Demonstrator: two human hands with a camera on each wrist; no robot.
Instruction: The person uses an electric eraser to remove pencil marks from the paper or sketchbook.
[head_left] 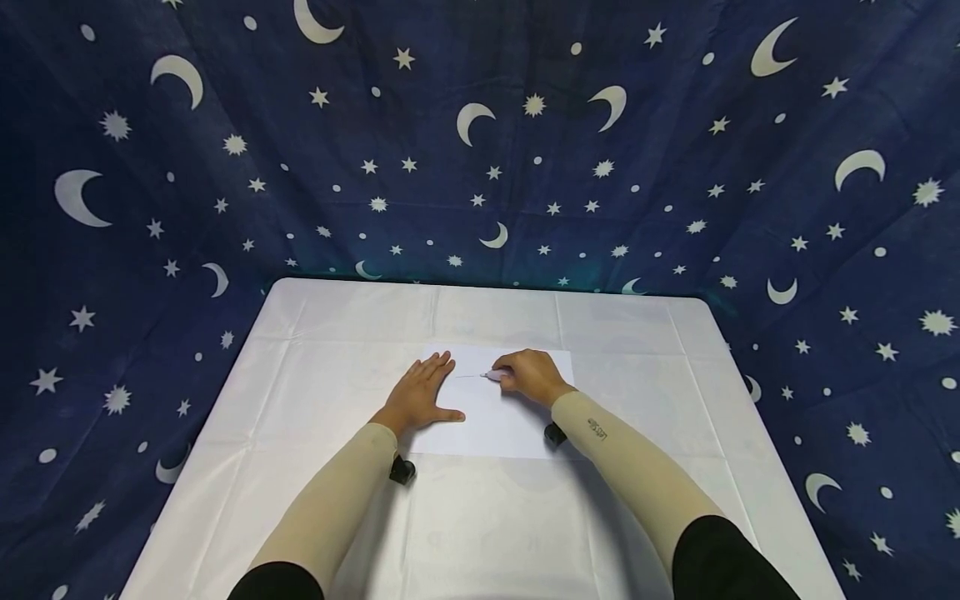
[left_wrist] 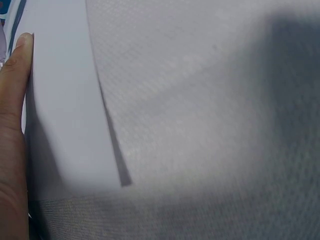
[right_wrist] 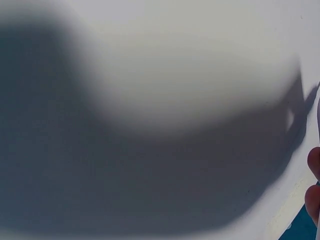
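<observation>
Head view shows the left hand [head_left: 420, 398], fingers straight, across the left edge of the paper [head_left: 495, 425] (presumably steadying it), the right hand [head_left: 534, 375] pinching a pen [head_left: 495, 375] nearer its far edge.

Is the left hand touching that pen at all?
Apart. The head view shows white paper between the left hand and the pen, which the right hand holds.

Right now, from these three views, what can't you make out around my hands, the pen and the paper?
- Pen: back end, hidden by the right hand in the head view.
- Right hand: mostly cut off by the right wrist view's right edge.
- Left hand: other fingers beyond the thumb, cut off by the left wrist view's left edge.
- Paper: the patch under the left hand, covered in the head view.
</observation>
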